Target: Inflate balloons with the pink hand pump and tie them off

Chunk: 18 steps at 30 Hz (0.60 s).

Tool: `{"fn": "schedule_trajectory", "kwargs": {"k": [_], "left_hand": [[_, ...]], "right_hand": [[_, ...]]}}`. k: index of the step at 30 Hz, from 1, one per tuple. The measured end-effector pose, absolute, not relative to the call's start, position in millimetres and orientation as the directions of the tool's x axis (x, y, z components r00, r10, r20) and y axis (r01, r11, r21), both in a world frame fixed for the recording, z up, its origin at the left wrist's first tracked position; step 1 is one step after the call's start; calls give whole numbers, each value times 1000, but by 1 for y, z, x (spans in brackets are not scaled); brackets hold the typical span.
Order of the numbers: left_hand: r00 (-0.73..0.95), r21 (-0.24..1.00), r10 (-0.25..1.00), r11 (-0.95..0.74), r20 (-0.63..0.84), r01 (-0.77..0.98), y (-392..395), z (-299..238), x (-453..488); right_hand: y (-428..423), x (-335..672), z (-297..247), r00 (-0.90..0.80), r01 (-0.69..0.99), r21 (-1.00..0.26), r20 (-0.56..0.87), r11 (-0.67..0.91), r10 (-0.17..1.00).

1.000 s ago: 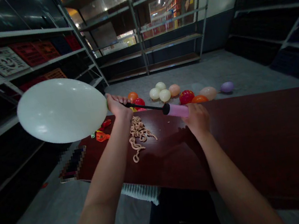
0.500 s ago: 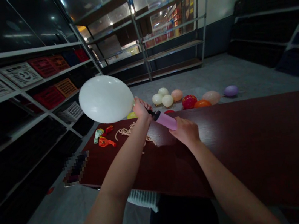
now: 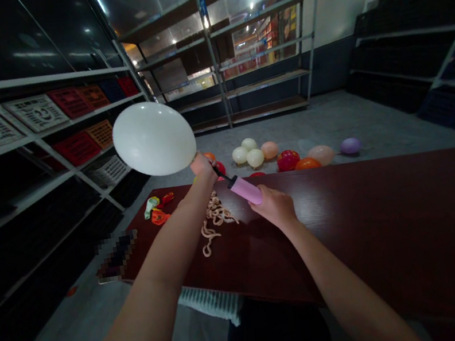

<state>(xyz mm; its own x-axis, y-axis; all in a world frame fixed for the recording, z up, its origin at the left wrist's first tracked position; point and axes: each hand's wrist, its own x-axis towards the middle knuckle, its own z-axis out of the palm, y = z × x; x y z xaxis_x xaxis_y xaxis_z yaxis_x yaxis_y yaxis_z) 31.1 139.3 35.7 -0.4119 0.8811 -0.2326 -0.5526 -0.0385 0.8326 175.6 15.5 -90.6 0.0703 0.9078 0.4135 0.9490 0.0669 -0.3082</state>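
A large inflated white balloon (image 3: 154,139) is held up over the far left of the table. My left hand (image 3: 203,166) is closed around its neck, where the black end of a hand pump meets it; the fingers hide the join. My right hand (image 3: 275,206) grips the pink barrel of the balloon pump (image 3: 246,190), with a thin black section showing between the two hands. Beneath my left forearm lies a heap of thin beige uninflated balloons (image 3: 218,214). Flat balloons in orange (image 3: 159,217) and pale green (image 3: 151,206) rest to its left.
The dark red table (image 3: 372,228) spans the front. A blurred dark object (image 3: 118,255) sits at its left edge. Inflated balloons lie on the floor behind, among them cream (image 3: 256,158), red (image 3: 288,160) and purple (image 3: 350,146) ones. Shelves with crates (image 3: 37,113) line the left.
The white balloon and my left hand have moved a little left and up. My right hand has shifted slightly left and down. More of the pump's black section shows between the hands.
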Motion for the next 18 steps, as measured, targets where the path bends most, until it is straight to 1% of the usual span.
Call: {"fn": "schedule_trajectory", "kwargs": {"k": [5, 10, 14, 18], "left_hand": [[-479, 824, 855, -118, -199, -554, 152, 60, -26], [-513, 848, 843, -148, -160, -508, 151, 83, -57], [-480, 869, 865, -121, -145, -480, 145, 79, -54], [-475, 865, 855, -68, -206, -498, 146, 62, -47]], "right_hand": [[14, 174, -94, 2, 934, -313, 484, 171, 875], [10, 167, -94, -51, 902, -354, 479, 246, 876], [8, 167, -99, -62, 904, -348, 470, 250, 880], [8, 169, -103, -63, 922, -312, 463, 229, 884]]}}
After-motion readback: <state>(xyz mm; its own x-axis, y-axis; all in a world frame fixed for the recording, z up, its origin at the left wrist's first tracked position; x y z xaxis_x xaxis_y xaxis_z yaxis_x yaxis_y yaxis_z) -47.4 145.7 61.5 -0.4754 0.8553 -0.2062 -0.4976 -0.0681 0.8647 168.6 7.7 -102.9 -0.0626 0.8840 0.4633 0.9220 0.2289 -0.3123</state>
